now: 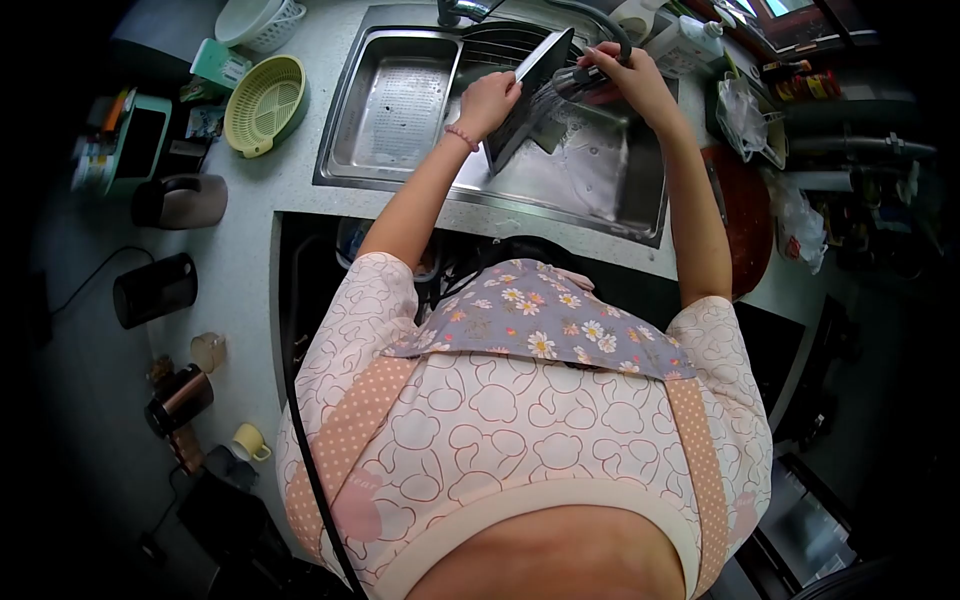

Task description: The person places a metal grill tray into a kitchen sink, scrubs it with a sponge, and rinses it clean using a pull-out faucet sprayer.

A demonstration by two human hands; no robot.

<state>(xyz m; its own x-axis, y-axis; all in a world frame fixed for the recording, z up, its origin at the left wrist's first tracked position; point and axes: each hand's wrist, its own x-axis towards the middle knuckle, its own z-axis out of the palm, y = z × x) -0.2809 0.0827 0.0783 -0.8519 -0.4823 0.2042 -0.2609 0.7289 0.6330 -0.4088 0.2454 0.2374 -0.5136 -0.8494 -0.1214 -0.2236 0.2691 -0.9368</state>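
Note:
My left hand (489, 104) grips the upper edge of a dark flat panel (512, 132) with a pale, shiny edge. The panel stands tilted over the right basin of the steel sink (640, 190); I cannot tell what kind of panel it is. In my right hand (627, 76) is a spray head (574, 84) on a dark hose, its nozzle pointed at the panel. Water sprays from the nozzle toward the panel's right face and the basin floor. The fingers of my left hand are partly hidden behind the panel's edge.
Left of the sink sit a green colander (266, 105) and a white basket (262, 22). A dark jug (181, 201) and a yellow mug (250, 442) stand along the left counter. Bottles (690, 45) are at the back right, and a brown round board (738, 220) lies right of the sink.

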